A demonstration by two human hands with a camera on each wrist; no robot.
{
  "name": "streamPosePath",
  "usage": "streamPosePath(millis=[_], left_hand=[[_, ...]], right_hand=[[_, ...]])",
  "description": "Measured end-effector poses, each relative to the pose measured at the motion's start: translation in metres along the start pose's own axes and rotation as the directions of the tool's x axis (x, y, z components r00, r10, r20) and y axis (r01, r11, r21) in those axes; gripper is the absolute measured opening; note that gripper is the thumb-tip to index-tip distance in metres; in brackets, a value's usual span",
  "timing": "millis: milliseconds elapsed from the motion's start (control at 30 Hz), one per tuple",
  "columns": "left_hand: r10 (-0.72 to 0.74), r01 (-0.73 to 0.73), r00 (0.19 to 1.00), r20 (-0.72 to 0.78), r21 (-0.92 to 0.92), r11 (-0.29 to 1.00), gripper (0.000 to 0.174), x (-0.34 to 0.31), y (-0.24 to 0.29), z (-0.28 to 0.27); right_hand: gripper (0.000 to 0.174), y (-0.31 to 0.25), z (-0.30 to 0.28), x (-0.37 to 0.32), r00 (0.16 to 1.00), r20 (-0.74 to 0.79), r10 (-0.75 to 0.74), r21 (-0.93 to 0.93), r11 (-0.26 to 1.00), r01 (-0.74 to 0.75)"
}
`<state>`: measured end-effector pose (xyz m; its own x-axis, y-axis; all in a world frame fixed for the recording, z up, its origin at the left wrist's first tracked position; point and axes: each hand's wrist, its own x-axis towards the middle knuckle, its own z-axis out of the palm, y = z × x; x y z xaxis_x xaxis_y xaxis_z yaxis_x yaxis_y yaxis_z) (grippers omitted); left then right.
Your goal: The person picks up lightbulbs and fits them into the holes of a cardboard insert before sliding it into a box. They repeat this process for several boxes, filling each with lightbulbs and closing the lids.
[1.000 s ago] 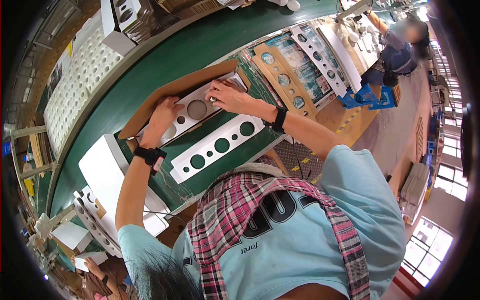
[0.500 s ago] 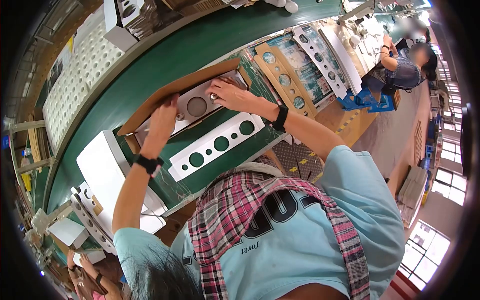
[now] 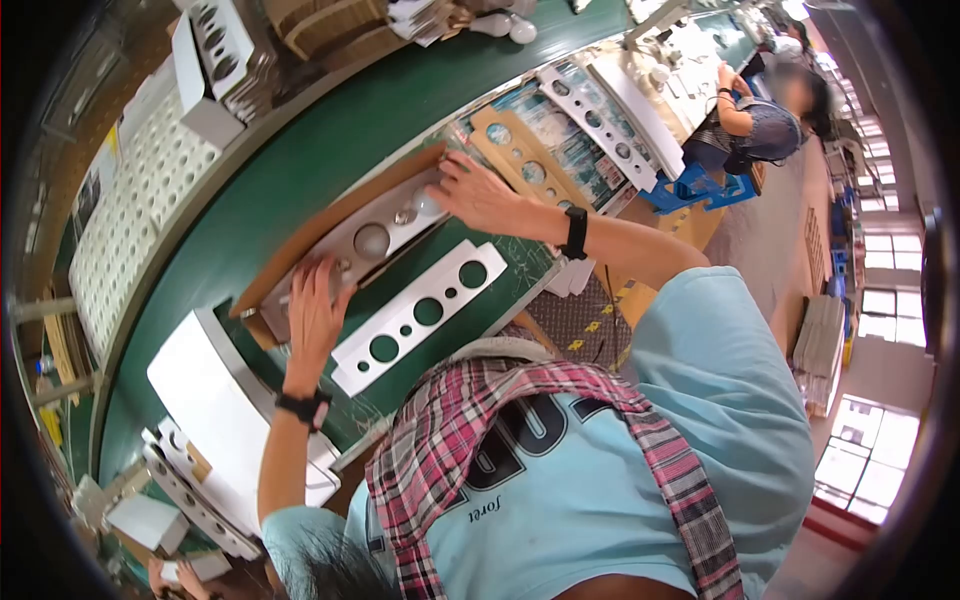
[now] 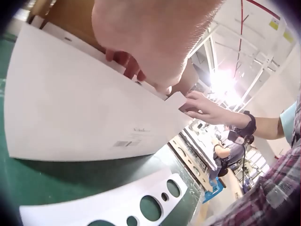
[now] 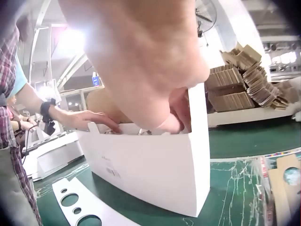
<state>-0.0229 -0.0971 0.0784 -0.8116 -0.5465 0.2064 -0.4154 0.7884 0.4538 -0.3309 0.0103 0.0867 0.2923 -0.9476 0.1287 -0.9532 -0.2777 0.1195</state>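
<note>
A long open box (image 4: 84, 103), white outside and brown inside, stands on the green table, with a white insert (image 3: 400, 232) in it. Round bulb-like parts show in the insert's holes, one large one (image 3: 371, 241) near the middle. The left hand (image 3: 318, 312) reaches over the near wall at the box's left part, fingers spread and pointing in. At the right end the right hand (image 3: 482, 197) has its fingers bent over the insert and box edge; whether it grips anything is hidden. A loose white panel with holes (image 3: 405, 330) lies in front of the box.
Cardboard and white panels with holes (image 3: 510, 148) lie at the right. A white box (image 3: 205, 370) stands at the left. Behind is a white tray with many holes (image 3: 130, 215). Another person (image 3: 750, 125) works at the far right; bulbs (image 3: 522, 30) lie at the back.
The left hand has moved off the middle of the insert toward the near wall, its fingers more spread. The right hand has shifted toward the box's right end, and more round parts are exposed. The head view has shifted.
</note>
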Motion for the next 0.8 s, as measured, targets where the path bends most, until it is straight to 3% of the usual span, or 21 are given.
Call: streamPosePath(millis=[67,133,233,300,333,400,467,533,600,667,767,800], left_hand=[[-0.041,0.032,0.998,0.041,0.187,0.982,0.037,-0.021,0.001,-0.01],[-0.052,0.003,0.973,0.224,0.212,0.977,0.028,-0.039,-0.011,-0.012],[0.119,-0.177,0.975,0.185,0.337,0.925,0.023,-0.037,-0.031,-0.004],[0.067,-0.108,0.987,0.148,0.289,0.951,0.02,-0.028,-0.042,-0.015],[0.047,-0.082,0.989,0.14,0.259,0.962,0.018,-0.022,-0.046,-0.023],[0.049,-0.066,0.996,0.069,0.275,0.959,0.017,-0.008,-0.061,-0.036],[0.033,-0.035,0.999,0.012,0.308,0.951,0.017,0.006,-0.08,-0.045],[-0.014,0.024,0.999,-0.031,0.358,0.933,0.021,0.016,-0.109,-0.051],[-0.097,0.108,0.994,-0.047,0.434,0.895,0.022,0.025,-0.141,-0.053],[-0.155,0.176,0.984,-0.084,0.486,0.856,0.022,0.028,-0.176,-0.051],[-0.215,0.238,0.971,-0.106,0.524,0.818,0.022,0.02,-0.208,-0.046],[-0.228,0.235,0.97,-0.082,0.544,0.805,0.021,0.017,-0.208,-0.051]], right_hand=[[0.027,-0.006,-0.013,-0.012,0.996,-0.079,0.033,0.096,0.995,-0.025],[0.022,-0.006,-0.011,-0.025,0.999,-0.041,-0.029,0.116,0.993,0.033],[0.01,0.001,0.003,-0.023,0.998,-0.049,-0.039,0.137,0.99,0.045],[0.008,0.012,0.009,-0.005,1.0,-0.009,0.002,0.242,0.97,0.001],[0.006,0.018,0.002,0.007,0.991,-0.129,-0.013,0.214,0.976,0.041],[0.005,0.03,0.007,0.035,0.99,-0.127,-0.059,0.265,0.96,0.091],[0.006,0.042,0.019,0.072,0.96,-0.267,-0.087,0.213,0.966,0.147],[0.007,0.05,0.042,0.116,0.952,-0.3,-0.064,0.143,0.983,0.112],[0.006,0.051,0.071,0.164,0.909,-0.416,0.016,0.439,0.879,0.185],[0.005,0.054,0.094,0.193,0.855,-0.502,0.13,0.677,0.674,0.295],[0.003,0.055,0.037,0.173,0.757,-0.651,0.045,0.411,0.861,0.301],[0.014,0.062,0.046,0.155,0.793,-0.573,0.207,0.584,0.782,0.218]])
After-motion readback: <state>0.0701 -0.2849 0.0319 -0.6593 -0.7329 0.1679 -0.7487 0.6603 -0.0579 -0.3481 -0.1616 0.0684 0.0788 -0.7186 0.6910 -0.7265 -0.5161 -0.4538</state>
